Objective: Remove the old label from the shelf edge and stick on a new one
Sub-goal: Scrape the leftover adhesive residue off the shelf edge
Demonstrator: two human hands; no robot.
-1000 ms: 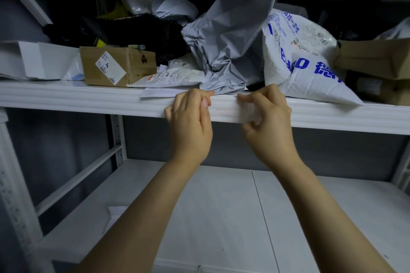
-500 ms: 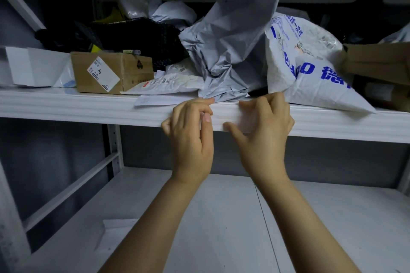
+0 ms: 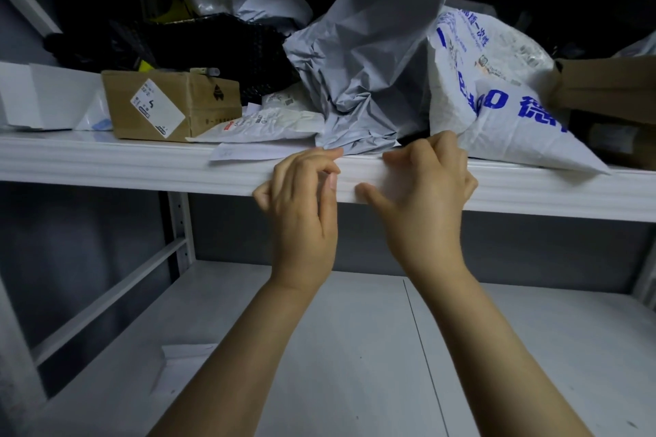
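The label (image 3: 381, 185) runs along the shelf edge (image 3: 142, 167) beneath our right hand (image 3: 426, 202), fingers (image 3: 443, 151) spread, pressing. Our left hand (image 3: 301, 213) curls just beside it; grip unclear

My right hand (image 3: 429, 202) covers most of the pale label (image 3: 385, 184) on the shelf edge (image 3: 142, 167), so its corners and any print are hidden. My left hand (image 3: 301, 209) curls at the edge and hides what lies under its fingers. I cannot tell whether either grip pinches anything. The sticker (image 3: 158, 106) on the cardboard box (image 3: 213, 106) is too small to read. The frame cuts off the brown box (image 3: 610, 89) at right. The blue lettering on the white bag (image 3: 514, 138) is partly lost in folds.
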